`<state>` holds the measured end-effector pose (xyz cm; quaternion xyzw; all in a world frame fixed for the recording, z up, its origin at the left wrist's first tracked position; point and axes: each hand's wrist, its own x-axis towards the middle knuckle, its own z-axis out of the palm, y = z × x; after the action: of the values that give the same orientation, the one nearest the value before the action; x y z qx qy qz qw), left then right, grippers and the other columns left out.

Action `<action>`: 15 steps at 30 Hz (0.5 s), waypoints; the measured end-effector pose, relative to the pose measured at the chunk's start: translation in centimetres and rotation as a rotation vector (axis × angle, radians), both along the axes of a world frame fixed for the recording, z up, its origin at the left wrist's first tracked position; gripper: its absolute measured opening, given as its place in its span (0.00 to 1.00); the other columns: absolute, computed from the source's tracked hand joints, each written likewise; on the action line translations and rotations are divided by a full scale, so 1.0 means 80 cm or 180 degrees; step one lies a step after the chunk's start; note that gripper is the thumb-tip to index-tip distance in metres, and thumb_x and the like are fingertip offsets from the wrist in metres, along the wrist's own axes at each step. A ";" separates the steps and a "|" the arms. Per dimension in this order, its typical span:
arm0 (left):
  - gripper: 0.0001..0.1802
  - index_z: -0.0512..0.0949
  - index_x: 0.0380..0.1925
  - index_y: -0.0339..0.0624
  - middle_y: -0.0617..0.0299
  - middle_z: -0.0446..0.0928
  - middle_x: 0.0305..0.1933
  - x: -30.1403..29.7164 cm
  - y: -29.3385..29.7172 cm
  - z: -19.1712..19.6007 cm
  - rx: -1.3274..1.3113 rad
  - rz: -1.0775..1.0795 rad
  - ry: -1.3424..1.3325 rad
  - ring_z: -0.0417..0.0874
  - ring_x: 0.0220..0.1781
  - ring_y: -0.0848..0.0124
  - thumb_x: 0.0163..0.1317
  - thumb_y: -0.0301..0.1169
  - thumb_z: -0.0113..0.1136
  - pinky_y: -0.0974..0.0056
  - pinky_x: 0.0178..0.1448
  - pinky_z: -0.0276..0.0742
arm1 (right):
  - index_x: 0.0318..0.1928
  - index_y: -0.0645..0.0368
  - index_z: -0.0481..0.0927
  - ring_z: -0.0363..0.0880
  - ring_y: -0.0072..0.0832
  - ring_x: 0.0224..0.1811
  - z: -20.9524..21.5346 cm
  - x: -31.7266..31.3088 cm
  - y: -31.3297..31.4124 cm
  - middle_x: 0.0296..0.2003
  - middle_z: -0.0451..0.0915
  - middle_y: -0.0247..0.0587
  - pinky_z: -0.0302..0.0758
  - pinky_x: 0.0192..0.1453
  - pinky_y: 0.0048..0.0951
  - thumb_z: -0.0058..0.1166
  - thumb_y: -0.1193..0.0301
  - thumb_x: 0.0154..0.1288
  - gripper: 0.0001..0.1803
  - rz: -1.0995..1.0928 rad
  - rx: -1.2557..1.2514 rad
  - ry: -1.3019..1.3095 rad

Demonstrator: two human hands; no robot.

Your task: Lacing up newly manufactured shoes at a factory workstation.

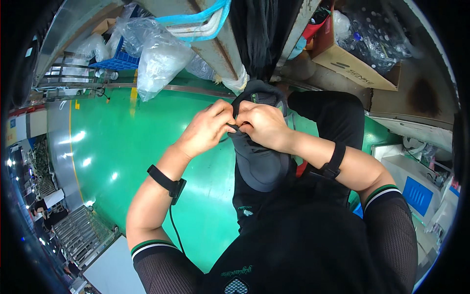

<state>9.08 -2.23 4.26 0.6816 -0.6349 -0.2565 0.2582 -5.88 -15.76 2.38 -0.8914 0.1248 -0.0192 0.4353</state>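
A dark grey shoe [264, 169] rests over my lap, its rounded toe end toward me and its opening away from me. A small green mark shows inside the opening. My left hand [209, 125] is closed in a pinch at the shoe's left edge. Close beside it, my right hand [264, 125] lies over the middle of the shoe, thumb and fingers also pinched together. Between the fingertips shows a small dark strip of the shoe, perhaps lace or edge; I cannot tell which. The right hand hides part of the upper.
Ahead stands a metal frame with a blue-edged face mask [196, 24] and a clear plastic bag [161, 63] hanging from it. A cardboard box [357, 68] full of plastic-wrapped items is at far right. Green floor [147, 147] spreads left; a cart [88, 230] stands lower left.
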 end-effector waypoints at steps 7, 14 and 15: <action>0.12 0.77 0.37 0.39 0.55 0.73 0.48 0.001 0.004 0.010 0.0099 -0.0254 -0.0055 0.79 0.45 0.53 0.53 0.23 0.67 0.56 0.46 0.79 | 0.32 0.55 0.82 0.79 0.39 0.43 0.000 -0.003 -0.003 0.36 0.76 0.36 0.74 0.44 0.40 0.59 0.73 0.57 0.02 0.0162 -0.0104 0.0111; 0.20 0.77 0.48 0.46 0.54 0.68 0.57 -0.044 0.032 -0.016 -0.0341 0.0524 0.0169 0.78 0.46 0.58 0.54 0.25 0.69 0.58 0.44 0.78 | 0.31 0.57 0.79 0.79 0.41 0.42 0.001 -0.005 -0.009 0.35 0.75 0.37 0.72 0.43 0.44 0.58 0.73 0.60 0.02 0.0138 0.0261 0.0118; 0.20 0.76 0.48 0.44 0.54 0.68 0.58 -0.065 0.031 -0.017 -0.0415 0.1063 0.0352 0.78 0.46 0.58 0.55 0.26 0.69 0.59 0.41 0.78 | 0.31 0.57 0.79 0.78 0.41 0.41 0.000 -0.007 -0.014 0.36 0.75 0.38 0.72 0.43 0.44 0.58 0.73 0.59 0.02 0.0186 0.0209 0.0122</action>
<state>3.87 0.22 2.93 0.7442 -0.5130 -0.2054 0.3753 -6.41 -16.84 2.36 -0.8801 0.1076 0.0148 0.4622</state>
